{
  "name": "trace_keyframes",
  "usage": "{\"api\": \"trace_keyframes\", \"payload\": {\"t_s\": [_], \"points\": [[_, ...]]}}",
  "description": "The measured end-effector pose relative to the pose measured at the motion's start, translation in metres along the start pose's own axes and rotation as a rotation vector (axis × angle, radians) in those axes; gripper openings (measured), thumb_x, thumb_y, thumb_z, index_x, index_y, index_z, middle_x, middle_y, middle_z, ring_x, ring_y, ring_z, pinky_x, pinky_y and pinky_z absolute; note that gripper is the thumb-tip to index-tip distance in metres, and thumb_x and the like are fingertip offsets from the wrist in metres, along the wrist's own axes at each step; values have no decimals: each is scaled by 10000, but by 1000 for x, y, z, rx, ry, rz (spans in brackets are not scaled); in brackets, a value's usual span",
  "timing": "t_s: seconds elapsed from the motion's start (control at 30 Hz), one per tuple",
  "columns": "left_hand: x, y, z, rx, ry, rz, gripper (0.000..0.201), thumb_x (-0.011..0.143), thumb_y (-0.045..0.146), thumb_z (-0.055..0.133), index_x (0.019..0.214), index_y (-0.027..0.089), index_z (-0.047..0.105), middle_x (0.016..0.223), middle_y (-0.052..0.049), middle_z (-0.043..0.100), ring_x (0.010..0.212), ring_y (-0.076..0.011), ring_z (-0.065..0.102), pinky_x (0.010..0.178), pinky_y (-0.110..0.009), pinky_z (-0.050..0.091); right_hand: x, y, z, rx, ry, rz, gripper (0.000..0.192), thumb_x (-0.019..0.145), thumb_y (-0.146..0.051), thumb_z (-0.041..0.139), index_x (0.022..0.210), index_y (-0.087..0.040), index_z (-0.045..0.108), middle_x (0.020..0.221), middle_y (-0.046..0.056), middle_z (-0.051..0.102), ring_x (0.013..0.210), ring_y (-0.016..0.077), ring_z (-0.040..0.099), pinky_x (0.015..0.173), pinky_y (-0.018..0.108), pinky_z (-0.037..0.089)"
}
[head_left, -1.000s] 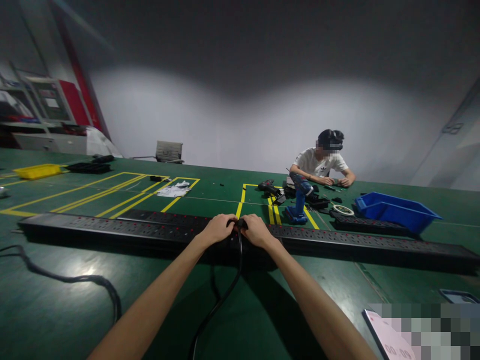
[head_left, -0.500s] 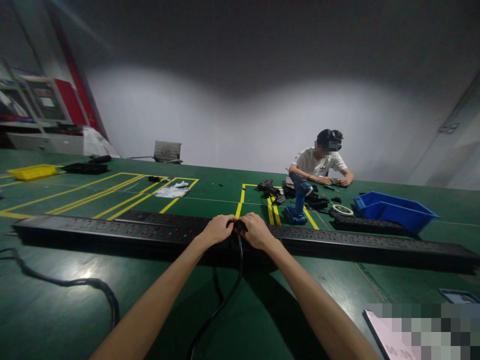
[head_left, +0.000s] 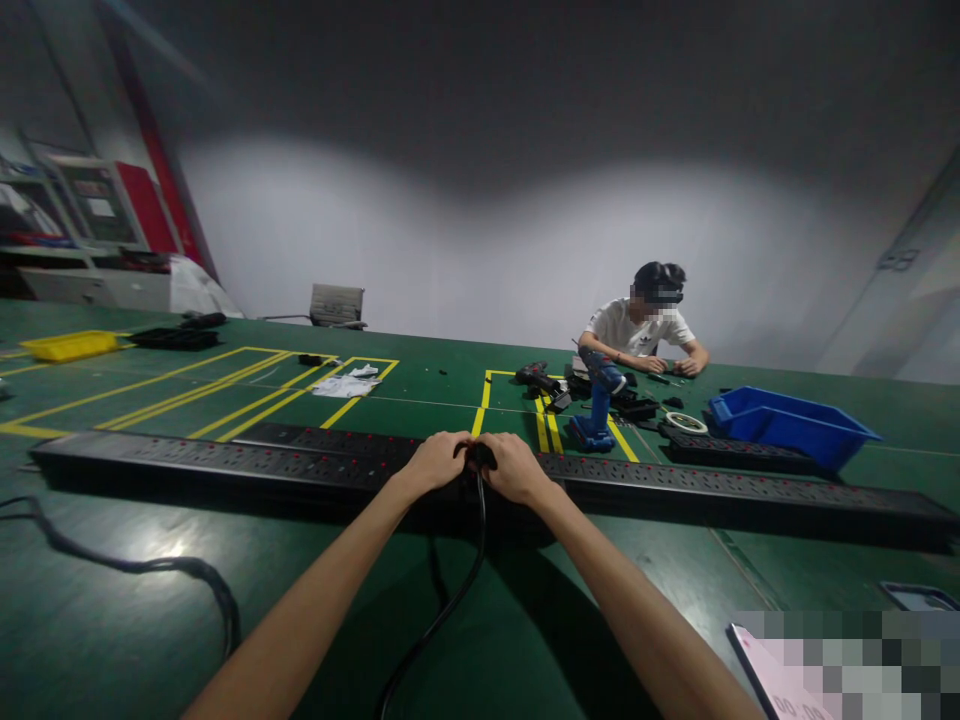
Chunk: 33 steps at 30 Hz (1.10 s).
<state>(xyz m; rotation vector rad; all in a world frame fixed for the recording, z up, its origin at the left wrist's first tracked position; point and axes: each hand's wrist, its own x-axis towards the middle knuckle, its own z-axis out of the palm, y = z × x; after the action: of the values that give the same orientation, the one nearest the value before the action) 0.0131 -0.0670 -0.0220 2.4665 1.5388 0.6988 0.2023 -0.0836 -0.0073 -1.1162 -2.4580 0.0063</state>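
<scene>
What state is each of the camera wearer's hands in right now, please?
Left hand: closed, fingers curled around the black cable end.
Right hand: closed, holding the same cable end from the other side.

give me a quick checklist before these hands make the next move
1. Hands at the black cable end: ok, left hand and right hand meet there.
2. Firm grip: cannot tell, the fingers hide the contact.
3. Cable end seated in the black power strip: cannot tell, hidden behind the hands.
4. Black cable unobstructed: ok in view, curving down between the forearms; it leaves the frame below.
5. Blue cordless drill apart from the hands: ok, standing upright farther back.
6. Co-worker's hands clear: ok, across the table.
</scene>
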Motion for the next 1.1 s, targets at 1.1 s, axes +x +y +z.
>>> {"api": "trace_keyframes", "payload": {"t_s": [1.1], "points": [[1, -1, 2, 21, 14, 18, 280, 867, 242, 453, 1036, 232, 676, 1021, -55, 708, 969, -212, 640, 876, -308, 457, 3, 9, 14, 28, 89, 68, 412, 814, -204, 595, 1221, -167, 546, 1034, 95, 662, 992, 210, 559, 890, 323, 309]]}}
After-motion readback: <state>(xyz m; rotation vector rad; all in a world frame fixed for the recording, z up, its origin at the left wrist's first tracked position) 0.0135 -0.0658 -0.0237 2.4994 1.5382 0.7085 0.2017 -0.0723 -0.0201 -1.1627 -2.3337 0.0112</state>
